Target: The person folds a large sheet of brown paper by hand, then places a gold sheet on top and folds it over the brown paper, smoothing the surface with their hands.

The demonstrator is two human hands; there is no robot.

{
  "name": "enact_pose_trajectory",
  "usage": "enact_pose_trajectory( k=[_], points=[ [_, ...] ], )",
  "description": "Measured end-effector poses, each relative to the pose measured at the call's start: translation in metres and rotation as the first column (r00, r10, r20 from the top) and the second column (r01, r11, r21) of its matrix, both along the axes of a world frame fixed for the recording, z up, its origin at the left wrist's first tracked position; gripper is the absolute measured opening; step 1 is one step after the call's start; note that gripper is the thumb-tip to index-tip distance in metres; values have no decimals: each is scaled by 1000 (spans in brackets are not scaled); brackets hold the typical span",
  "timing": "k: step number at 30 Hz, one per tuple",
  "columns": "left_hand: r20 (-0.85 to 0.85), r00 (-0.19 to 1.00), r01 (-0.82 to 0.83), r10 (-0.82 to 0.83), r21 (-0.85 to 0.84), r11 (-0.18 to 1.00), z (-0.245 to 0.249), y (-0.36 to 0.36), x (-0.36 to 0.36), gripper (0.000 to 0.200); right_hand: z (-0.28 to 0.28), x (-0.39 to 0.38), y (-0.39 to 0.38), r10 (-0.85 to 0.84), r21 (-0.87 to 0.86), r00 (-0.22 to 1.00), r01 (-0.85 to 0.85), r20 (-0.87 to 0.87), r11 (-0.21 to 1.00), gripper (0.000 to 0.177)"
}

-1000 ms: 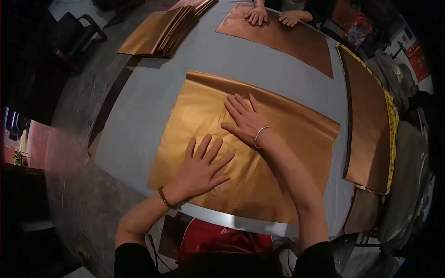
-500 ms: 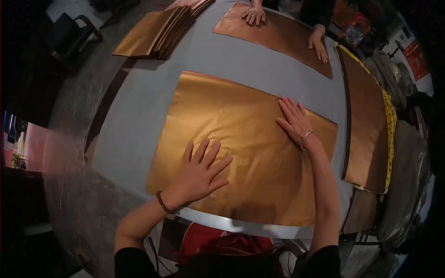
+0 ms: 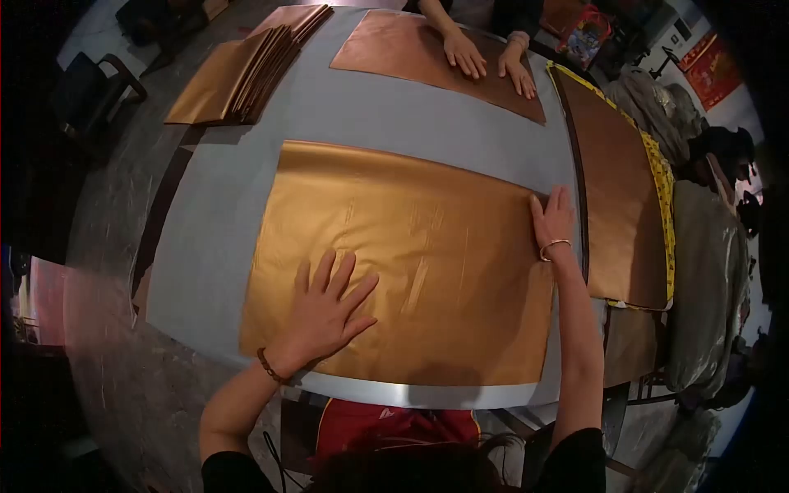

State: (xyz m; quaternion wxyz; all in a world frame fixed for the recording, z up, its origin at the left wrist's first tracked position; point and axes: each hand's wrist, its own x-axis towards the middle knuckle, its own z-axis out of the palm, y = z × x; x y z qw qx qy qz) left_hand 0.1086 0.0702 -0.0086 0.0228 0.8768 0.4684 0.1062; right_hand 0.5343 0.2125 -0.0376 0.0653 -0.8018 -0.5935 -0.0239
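Note:
A large gold sheet (image 3: 460,246) with a soft sheen lies flat on the grey-covered table, with small creases around its middle. My left hand (image 3: 329,312) rests on its left part, palm down and fingers spread. At the sheet's upper right edge is my right hand (image 3: 555,220), fingers stretched out and partly over the edge. Neither hand grasps anything. Across the table, a co-worker's two hands (image 3: 467,57) lie on a copper-brown sheet (image 3: 394,51).
Folded gold-brown sheets (image 3: 238,78) are stacked at the table's far left corner. To the right lies a brown panel (image 3: 620,205) edged with yellow tape. Grey plastic-wrapped bundles (image 3: 707,287) stand beyond it. Grey table cover (image 3: 205,222) shows around the sheet.
My right hand has slid right across the gold sheet to its right edge, where the surface now lies flatter. My left hand stays on the sheet. One co-worker's hand has moved toward the other.

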Motion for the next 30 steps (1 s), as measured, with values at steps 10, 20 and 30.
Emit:
enact_pose_trajectory(
  k=[10,20,30],
  points=[
    [-14,1000,-10,10,-10,1000,-1,-1,0,58,22,-110,-21,562,-210,827,-554,-27,805,67],
    [-134,991,-69,13,-422,904,59,37,27,55,17,-105,-20,584,-152,812,-578,-12,801,73],
    [340,940,-21,16,12,1000,-39,148,177,76,20,-108,-16,590,-248,798,-550,125,797,69]
  ],
)
